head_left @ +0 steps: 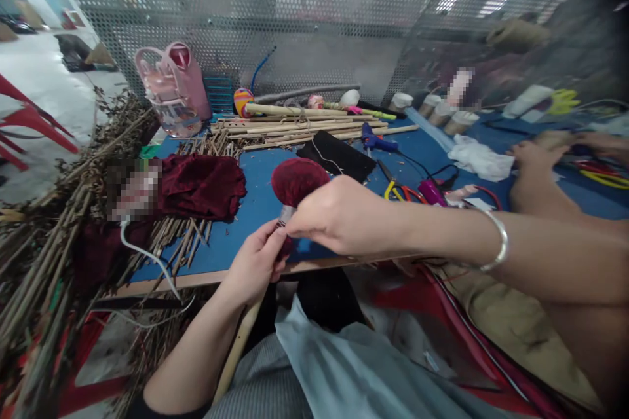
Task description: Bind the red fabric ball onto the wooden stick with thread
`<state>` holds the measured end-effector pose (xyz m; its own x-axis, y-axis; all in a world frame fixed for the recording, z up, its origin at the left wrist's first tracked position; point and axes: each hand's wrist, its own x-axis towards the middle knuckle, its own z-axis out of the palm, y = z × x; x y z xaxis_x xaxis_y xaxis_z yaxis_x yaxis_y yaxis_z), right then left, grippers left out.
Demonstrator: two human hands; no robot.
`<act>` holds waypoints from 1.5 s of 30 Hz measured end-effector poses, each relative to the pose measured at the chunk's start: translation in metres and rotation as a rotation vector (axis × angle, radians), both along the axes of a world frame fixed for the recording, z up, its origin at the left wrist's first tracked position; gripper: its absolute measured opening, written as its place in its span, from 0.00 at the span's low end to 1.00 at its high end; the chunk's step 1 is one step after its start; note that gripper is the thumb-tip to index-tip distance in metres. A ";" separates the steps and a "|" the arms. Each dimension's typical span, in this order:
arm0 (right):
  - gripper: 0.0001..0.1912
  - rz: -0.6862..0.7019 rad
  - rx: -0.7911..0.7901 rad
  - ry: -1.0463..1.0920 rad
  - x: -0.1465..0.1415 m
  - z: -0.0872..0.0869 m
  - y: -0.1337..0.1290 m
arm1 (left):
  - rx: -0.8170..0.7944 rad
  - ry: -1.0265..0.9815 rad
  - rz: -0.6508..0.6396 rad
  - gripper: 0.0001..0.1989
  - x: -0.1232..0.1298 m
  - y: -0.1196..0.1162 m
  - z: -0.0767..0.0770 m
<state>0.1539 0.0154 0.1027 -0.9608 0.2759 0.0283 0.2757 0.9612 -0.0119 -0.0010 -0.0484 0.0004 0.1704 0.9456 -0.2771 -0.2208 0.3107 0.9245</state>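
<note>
A round head covered in dark red velvet [299, 178] tops a pale wooden stick [239, 348], which slants down toward my lap. My left hand [255, 258] is closed round the stick just below the head, with some red cloth bunched under its fingers. Right against it, my right hand [331, 216] pinches at the neck, where something thin and silvery wraps the stick. What exactly its fingertips hold is too small to make out. A folded piece of dark red velvet [204, 186] lies on the blue table to the left.
Dried stalks [73, 209] pile up on the left. Behind lie wooden sticks [314, 127], black cloth [339, 154], a blue glue gun [377, 139], pliers [400, 190] and a pink bottle [191, 82]. Another person's hands [538, 157] are at the far right.
</note>
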 end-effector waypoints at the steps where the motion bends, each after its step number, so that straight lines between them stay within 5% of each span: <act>1: 0.13 0.004 0.034 0.001 -0.003 0.003 0.005 | 0.000 0.017 -0.023 0.14 0.003 -0.001 -0.002; 7: 0.16 0.011 0.191 -0.067 -0.018 0.009 0.015 | -0.017 0.073 -0.091 0.15 0.009 -0.003 -0.006; 18: 0.16 0.026 0.231 0.022 -0.012 0.010 0.018 | -0.114 0.003 -0.108 0.12 0.006 -0.010 0.000; 26: 0.18 0.231 0.192 -0.036 -0.012 0.013 0.007 | -0.097 -0.011 -0.082 0.15 0.008 -0.009 -0.003; 33: 0.15 0.189 0.237 -0.161 -0.024 0.013 0.015 | -0.121 0.001 -0.170 0.13 0.018 -0.013 0.002; 45: 0.12 0.100 0.243 -0.218 -0.033 0.001 0.021 | 0.144 0.419 -0.031 0.18 0.021 -0.020 -0.004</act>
